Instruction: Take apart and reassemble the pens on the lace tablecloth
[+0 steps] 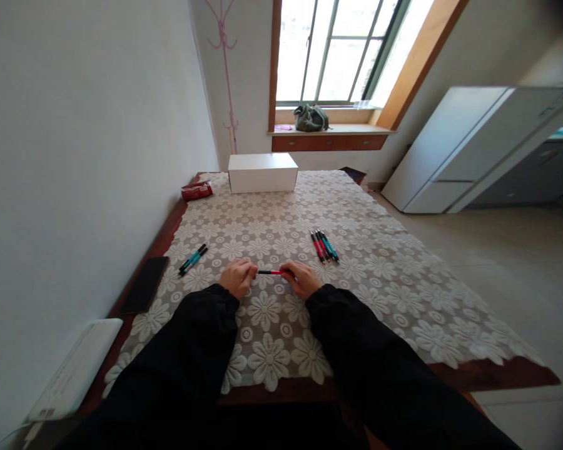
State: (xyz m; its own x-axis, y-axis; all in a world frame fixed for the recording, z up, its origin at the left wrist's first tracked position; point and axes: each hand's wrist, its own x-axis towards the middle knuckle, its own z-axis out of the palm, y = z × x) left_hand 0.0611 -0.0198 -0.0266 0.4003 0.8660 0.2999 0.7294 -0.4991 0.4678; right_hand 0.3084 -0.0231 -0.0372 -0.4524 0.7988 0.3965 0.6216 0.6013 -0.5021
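Between my two hands a red and black pen point(268, 272) is held level, just above the flowered tablecloth point(264, 310). My left hand point(238, 277) pinches its black end, and my right hand point(302, 279) is closed round its red end; both tips are hidden by fingers. Off to the right of my right hand lies a group of several red and teal pens point(324, 246), side by side. Two teal and black pens point(193, 260) rest on the cloth to the left of my left hand.
A white box point(263, 173) stands at the table's far end, with a red packet point(197, 190) beside it. Along the left edge lie a dark flat phone-like slab point(145, 285) and a white device point(77, 369) with a cable. The wall borders the table's left side.
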